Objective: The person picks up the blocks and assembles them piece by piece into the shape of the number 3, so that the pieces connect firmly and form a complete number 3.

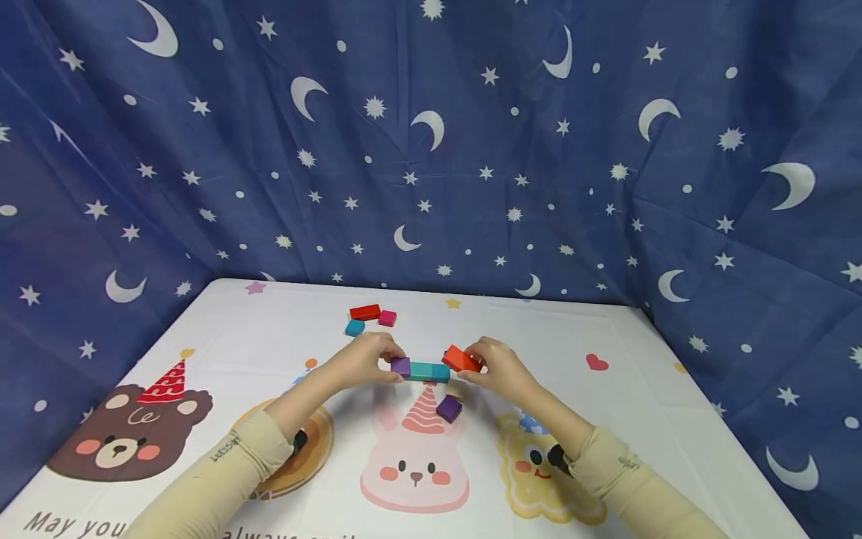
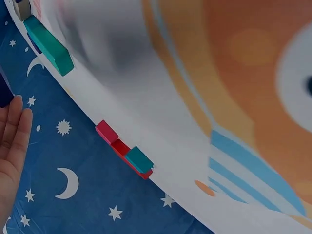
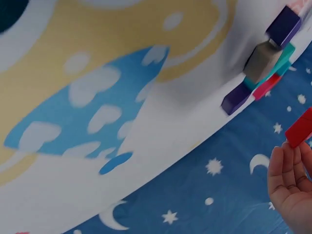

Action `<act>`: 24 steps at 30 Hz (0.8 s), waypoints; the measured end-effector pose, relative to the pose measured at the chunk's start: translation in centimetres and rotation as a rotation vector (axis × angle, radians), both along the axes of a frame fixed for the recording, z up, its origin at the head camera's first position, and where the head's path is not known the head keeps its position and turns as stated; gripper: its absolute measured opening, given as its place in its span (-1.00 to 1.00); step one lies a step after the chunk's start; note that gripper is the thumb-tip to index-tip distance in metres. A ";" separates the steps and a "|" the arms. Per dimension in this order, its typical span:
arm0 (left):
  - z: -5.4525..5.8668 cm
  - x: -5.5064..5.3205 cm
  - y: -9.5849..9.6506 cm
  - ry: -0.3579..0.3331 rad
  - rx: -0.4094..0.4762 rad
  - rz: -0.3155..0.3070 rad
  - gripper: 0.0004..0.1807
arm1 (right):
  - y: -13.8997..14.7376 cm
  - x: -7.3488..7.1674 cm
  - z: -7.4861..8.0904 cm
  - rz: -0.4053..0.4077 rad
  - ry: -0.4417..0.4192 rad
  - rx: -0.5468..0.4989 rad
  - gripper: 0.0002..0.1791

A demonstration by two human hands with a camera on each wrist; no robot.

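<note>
My left hand (image 1: 373, 361) pinches a purple block (image 1: 400, 366) at the left end of a long teal block (image 1: 426, 371). In the left wrist view that hand (image 2: 13, 139) shows at the left edge, its purple block partly cut off. My right hand (image 1: 500, 368) holds an orange-red block (image 1: 461, 358) just above the teal block's right end. In the right wrist view the red block (image 3: 300, 128) sits at the fingertips. Close by on the table are a beige block (image 1: 455, 388) and a dark purple block (image 1: 449, 409). Another purple block (image 3: 236, 99) is mostly hidden behind the red one in the head view.
Farther back on the table lie a red block (image 1: 365, 312), a pink block (image 1: 387, 319) and a blue-teal block (image 1: 355, 328), close together. The white tablecloth (image 1: 559, 337) carries printed cartoon animals. A dark blue curtain (image 1: 471, 247) with moons and stars hangs behind the table's far edge.
</note>
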State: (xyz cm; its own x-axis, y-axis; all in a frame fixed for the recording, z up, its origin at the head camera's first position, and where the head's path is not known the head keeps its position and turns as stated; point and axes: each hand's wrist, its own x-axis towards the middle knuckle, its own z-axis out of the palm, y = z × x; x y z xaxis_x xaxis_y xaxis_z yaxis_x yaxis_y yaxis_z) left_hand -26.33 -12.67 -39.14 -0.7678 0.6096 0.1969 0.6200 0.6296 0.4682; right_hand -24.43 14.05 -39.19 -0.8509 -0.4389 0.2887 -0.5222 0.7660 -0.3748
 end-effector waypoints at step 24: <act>-1.3 4.0 -3.9 0.006 -0.044 0.034 -0.70 | -5.4 2.7 -1.3 0.154 -0.110 0.076 -0.64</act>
